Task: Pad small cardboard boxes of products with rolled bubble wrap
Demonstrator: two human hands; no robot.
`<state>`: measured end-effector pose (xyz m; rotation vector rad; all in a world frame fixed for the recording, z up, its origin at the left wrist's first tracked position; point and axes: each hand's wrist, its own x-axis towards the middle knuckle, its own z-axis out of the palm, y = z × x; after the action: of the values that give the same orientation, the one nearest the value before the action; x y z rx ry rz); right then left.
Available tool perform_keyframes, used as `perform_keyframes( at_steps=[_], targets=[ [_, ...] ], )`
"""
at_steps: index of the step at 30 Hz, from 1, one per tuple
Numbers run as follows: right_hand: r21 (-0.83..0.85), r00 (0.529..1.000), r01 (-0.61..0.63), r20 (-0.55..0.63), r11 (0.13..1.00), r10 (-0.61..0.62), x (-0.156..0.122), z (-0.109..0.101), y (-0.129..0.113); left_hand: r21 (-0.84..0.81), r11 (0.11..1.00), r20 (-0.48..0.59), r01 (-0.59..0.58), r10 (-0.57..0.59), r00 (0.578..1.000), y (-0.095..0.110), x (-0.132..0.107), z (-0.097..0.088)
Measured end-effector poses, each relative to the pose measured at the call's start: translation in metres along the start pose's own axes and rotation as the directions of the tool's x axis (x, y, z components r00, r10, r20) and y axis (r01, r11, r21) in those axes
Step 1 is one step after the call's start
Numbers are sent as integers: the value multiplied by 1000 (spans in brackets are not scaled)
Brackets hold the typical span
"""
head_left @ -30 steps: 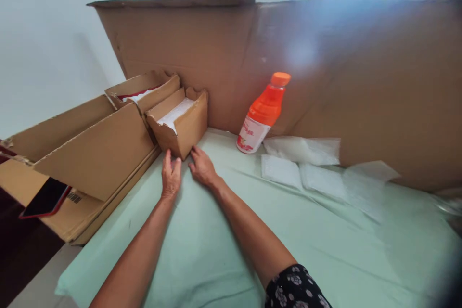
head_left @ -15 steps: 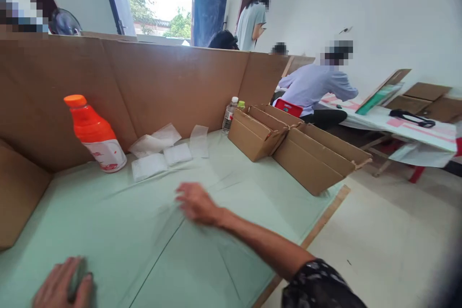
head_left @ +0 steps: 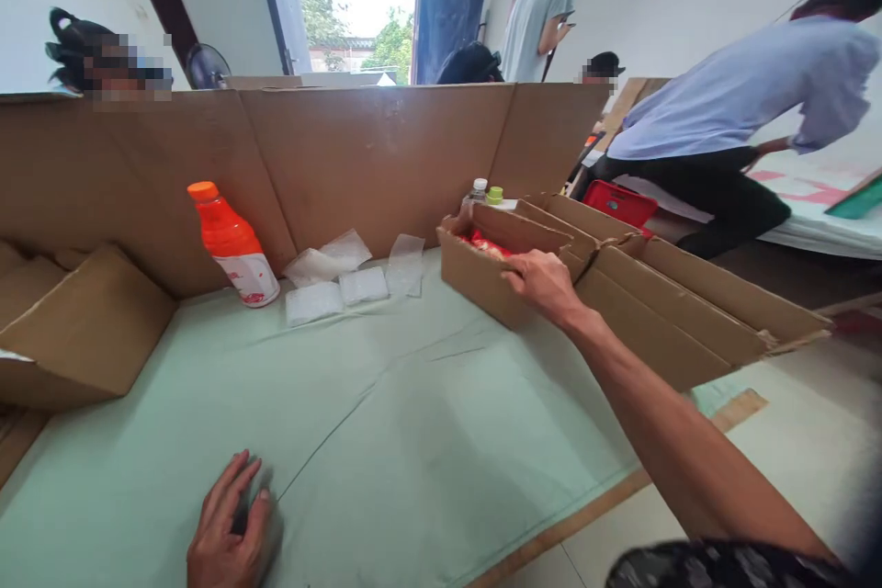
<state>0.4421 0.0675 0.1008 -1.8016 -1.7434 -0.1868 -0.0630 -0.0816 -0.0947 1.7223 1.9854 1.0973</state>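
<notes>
Red glossy contents (head_left: 488, 245) lie in the open brown cardboard box (head_left: 475, 283), none visibly lifted out yet, right hand (head_left: 548, 283) at its rim, grip unclear, left hand (head_left: 227, 528) loosely spread on the pale-green cloth-covered tabletop (head_left: 386, 423)

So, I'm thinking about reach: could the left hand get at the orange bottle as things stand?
Probably yes: only cloth shows between the left hand and the bottle, though a forward stretch looks needed.
</notes>
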Motion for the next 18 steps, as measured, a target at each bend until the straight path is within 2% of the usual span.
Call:
perform_keyframes(
  at_steps=[2,5,7,8,9,10,12,13,14,15,16,18],
  targets=[
    [4,979,184,93,983,-183,-34,-2,-32,-32,999,-25,26,-27,999,11,-2,-1],
    [136,855,450,219,883,-470,-84,-9,-93,-91,995,13,49,-48,999,26,-9,-3],
    [282,769,531,235,799,-594,-110,-14,-129,-158,982,43,101,-96,994,31,-13,-7],
    [341,749,547,209,765,-628,-120,-15,-142,-186,972,49,144,-137,989,32,-14,-10],
    [380,758,542,163,749,-631,-127,-15,-150,-205,959,51,194,-188,981,32,-14,-15],
    [406,798,510,106,758,-593,-132,-13,-154,-211,946,54,247,-241,969,31,-13,-21],
    [455,914,349,29,819,-405,-138,-2,-151,-201,920,73,337,-329,942,28,-9,-33],
    [486,956,230,51,843,-290,-141,7,-146,-198,912,83,360,-350,933,26,-9,-37],
    [518,972,115,117,847,-203,-146,17,-140,-196,908,88,371,-360,929,24,-9,-41],
    [551,963,21,212,834,-165,-152,29,-135,-190,908,99,374,-361,927,22,-12,-42],
    [580,934,-45,313,813,-172,-161,41,-132,-180,910,107,373,-359,927,20,-16,-41],
    [629,854,-111,456,769,-250,-180,63,-131,-161,915,91,369,-359,929,14,-28,-35]
  ],
)
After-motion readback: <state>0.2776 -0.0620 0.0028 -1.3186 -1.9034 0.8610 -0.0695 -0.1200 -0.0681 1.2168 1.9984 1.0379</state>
